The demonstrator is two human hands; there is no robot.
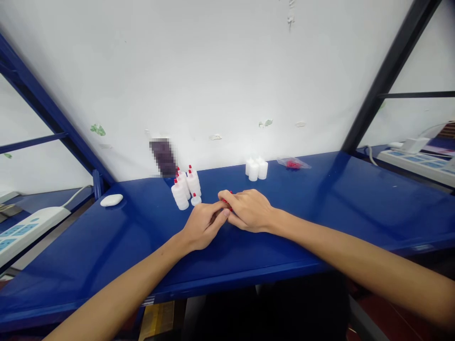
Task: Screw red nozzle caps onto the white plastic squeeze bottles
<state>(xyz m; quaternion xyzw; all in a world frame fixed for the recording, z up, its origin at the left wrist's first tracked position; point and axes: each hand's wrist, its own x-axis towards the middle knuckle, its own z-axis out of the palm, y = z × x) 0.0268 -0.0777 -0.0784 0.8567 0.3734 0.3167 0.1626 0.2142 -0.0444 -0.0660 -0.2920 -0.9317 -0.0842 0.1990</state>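
Note:
My left hand (206, 225) and my right hand (250, 210) meet above the middle of the blue table. Small red caps (226, 201) show between the curled fingers of my right hand. The fingers of my left hand are closed and touch those of the right; what they pinch, if anything, is hidden. Left of the hands stand several white plastic bottles (181, 195) with red tips. In front of them sits a white nozzle lid (195, 201) with a red tip. Farther back on the right is a group of white bottles (253, 171) with no red tips showing.
A clear plastic bag (302, 164) with red pieces lies near the wall. Against the wall leans a blurred dark object (164, 158). A white rounded case (111, 200) rests at the left of the blue table (284, 265). Power strips (31, 227) lie beyond the frame posts.

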